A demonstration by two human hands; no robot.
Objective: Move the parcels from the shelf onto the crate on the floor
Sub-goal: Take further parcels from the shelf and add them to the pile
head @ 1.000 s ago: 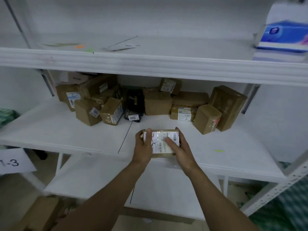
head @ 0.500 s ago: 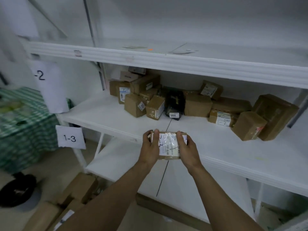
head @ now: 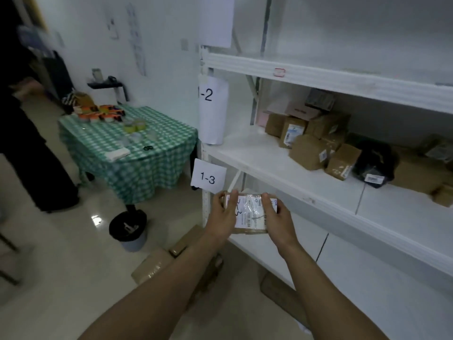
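Observation:
A small brown parcel [head: 250,214] with a white printed label is held in front of me, off the shelf and level with the shelf's left corner post. My left hand [head: 224,217] grips its left end and my right hand [head: 277,219] grips its right end. Several more brown parcels [head: 306,152] and a black package [head: 375,164] lie on the white middle shelf [head: 264,165] to the right. Brown cardboard parcels [head: 157,263] lie on the floor below my left forearm. No crate can be made out among them.
A table with a green checked cloth [head: 127,153] stands to the left, with small items on it. A black bin [head: 128,229] sits on the floor beside it. A person in dark clothes [head: 22,133] stands at the far left. Paper signs 1-2 and 1-3 [head: 208,179] hang on the shelf post.
My view has swung left, away from the shelf's middle. The parcel in both hands has come off the shelf board and now hangs past its left corner, over the floor.

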